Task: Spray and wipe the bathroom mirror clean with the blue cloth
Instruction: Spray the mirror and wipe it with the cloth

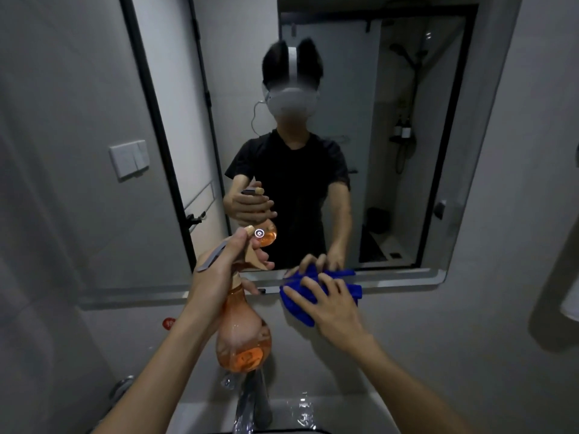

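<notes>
I see my left hand [216,277] wrapped around the neck of the spray bottle [242,333], fingers closed tight on it, with the forefinger curled over the trigger just ahead of the knuckles. The nozzle sits at my fingertips and points toward the mirror [360,136]. The bottle's round belly hangs below the fingers, holding orange liquid; my palm hides most of its neck. My right hand [329,303] lies flat with fingers spread, pressing the blue cloth [300,305] against the mirror's lower edge. The cloth bunches under the fingers and pokes out past the fingertips on both sides; how much of it lies beneath the palm I cannot tell. Above the fingers the glass reflects a person in a dark shirt, and the shower area behind is dim and hard to read. Below my wrists the faucet [253,399] is blurred, and the sink [313,411] is cut off by the bottom edge. A wall switch [129,158] sits well left of my left fingers.
</notes>
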A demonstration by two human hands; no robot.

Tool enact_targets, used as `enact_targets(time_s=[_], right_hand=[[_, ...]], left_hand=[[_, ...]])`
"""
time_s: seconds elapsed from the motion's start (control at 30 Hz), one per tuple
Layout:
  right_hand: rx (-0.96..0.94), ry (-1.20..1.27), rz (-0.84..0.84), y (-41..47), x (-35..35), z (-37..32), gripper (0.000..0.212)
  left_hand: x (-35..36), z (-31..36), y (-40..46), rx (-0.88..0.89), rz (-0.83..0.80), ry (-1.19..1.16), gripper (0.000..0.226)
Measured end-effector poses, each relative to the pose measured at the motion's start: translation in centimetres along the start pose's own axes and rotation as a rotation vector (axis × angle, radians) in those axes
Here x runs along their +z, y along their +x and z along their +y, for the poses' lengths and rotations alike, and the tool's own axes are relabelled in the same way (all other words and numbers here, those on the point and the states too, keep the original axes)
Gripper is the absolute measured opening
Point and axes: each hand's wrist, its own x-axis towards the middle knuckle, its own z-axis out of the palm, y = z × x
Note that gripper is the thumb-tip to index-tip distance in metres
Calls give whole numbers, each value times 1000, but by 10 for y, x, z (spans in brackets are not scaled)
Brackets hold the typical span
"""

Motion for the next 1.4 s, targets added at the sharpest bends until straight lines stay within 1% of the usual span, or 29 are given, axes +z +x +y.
enact_targets(time_s=[0.1,0.13,0.23,0.33,0.4,0.43,0.47,0.5,0.53,0.67,0.73,0.77,0.93,1.03,1.13,1.17,1.23,1.3,1.4], right_hand=[[-83,2,163,16,-15,19,69],[-61,18,215,29,-28,29,68],[135,101,367,80,-90,62,80],[338,210,528,132,-155,93,74],[441,306,659,151,-173,101,70],[466,313,696,153,-172,97,69],[468,290,694,149,-163,91,71],[440,250,654,140,-149,82,74],[379,211,581,126,-129,71,77],[42,59,198,42,-27,15,81],[5,49,81,13,-1,-3,86],[31,59,67,7,3,-7,89],[162,172,146,28,-3,-30,92],[129,227,175,70,-16,-72,93],[72,274,253,109,-29,-108,85],[61,285,256,116,-31,-113,83],[59,265,237,114,-31,-109,83],[97,243,260,99,-29,-87,85],[284,305,365,65,-25,-40,82]], left_hand=[[-10,-3,2,-22,-7,-22,33],[-12,-3,3,-28,-7,-35,34],[-15,-3,7,-33,-12,-46,38],[-14,-3,12,9,-34,-32,37],[-14,-3,14,14,-49,-40,37],[-15,-2,14,15,-54,-43,38],[-15,-3,15,17,-57,-46,38],[-16,-3,16,19,-57,-49,38],[-17,-3,17,19,-54,-53,38],[-24,-7,17,4,-37,-45,40],[-29,-8,16,-11,-27,-60,41],[-32,-8,15,-14,-24,-70,40],[-50,2,14,12,-1,-56,34],[-61,8,11,33,30,-42,34],[-75,11,6,23,63,-25,34],[-79,13,6,22,68,-31,34],[-87,17,7,22,61,-28,35],[-94,18,10,19,44,-26,35],[-102,15,15,8,34,-12,34]])
